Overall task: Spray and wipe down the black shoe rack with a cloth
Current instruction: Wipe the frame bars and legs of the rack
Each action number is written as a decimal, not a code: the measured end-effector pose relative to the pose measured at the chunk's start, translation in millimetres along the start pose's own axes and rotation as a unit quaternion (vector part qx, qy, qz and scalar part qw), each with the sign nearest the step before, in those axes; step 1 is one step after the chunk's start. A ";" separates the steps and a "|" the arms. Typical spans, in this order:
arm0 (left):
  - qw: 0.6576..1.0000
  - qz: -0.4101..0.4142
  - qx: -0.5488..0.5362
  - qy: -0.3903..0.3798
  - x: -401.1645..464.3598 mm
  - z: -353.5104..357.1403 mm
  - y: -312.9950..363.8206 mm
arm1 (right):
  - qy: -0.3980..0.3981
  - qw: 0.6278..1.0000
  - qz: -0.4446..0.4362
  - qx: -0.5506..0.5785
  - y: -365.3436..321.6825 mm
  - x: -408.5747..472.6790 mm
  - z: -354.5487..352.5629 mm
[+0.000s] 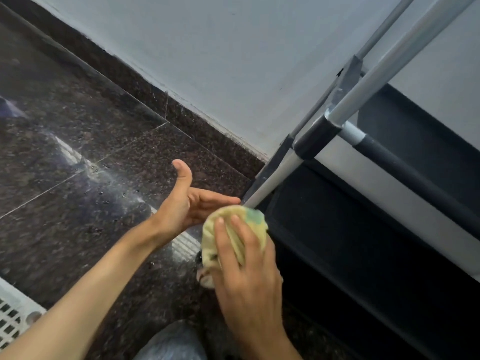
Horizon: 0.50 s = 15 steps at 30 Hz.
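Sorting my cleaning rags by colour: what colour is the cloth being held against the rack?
Pale yellow with a green patch, seen in the head view: the cloth.

Two bare forearms with no sleeves, watch or bands, left hand and right hand ungloved with short trimmed nails and no rings, below the right hand a knee in pale grey-blue fabric
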<state>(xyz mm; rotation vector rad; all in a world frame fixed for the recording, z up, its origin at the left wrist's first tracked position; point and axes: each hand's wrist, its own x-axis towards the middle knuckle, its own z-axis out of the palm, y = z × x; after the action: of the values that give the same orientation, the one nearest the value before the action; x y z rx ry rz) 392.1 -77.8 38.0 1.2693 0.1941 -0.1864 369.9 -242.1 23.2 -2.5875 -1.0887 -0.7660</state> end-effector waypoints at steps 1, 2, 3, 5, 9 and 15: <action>1.000 -0.003 -0.003 0.000 -0.4 1.6 0.1 | -0.031 0.999 -0.005 -0.021 2.0 5.7 5.2; 1.000 -0.003 -0.006 0.000 0.0 2.2 0.7 | -0.077 0.997 -0.007 -0.021 4.5 5.3 10.4; 1.000 -0.003 -0.008 -0.001 0.1 2.0 1.4 | -0.113 0.994 0.001 -0.008 4.9 2.8 12.4; 1.000 -0.004 -0.005 -0.002 -0.4 0.8 1.9 | -0.197 0.977 0.080 0.034 0.1 -5.8 14.2; 1.000 -0.006 0.017 0.000 -1.1 -0.6 -0.3 | -0.158 0.971 0.129 0.124 -17.2 -14.4 -2.9; 1.000 -0.016 0.006 0.011 -4.8 5.9 -0.3 | -0.110 0.982 0.111 0.102 -20.5 14.9 -13.2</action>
<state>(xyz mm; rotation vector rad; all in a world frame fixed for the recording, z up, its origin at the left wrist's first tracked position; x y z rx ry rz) 387.6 -83.4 40.6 1.2810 0.2317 -0.2016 359.0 -224.2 42.6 -2.5992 -0.8602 -0.3054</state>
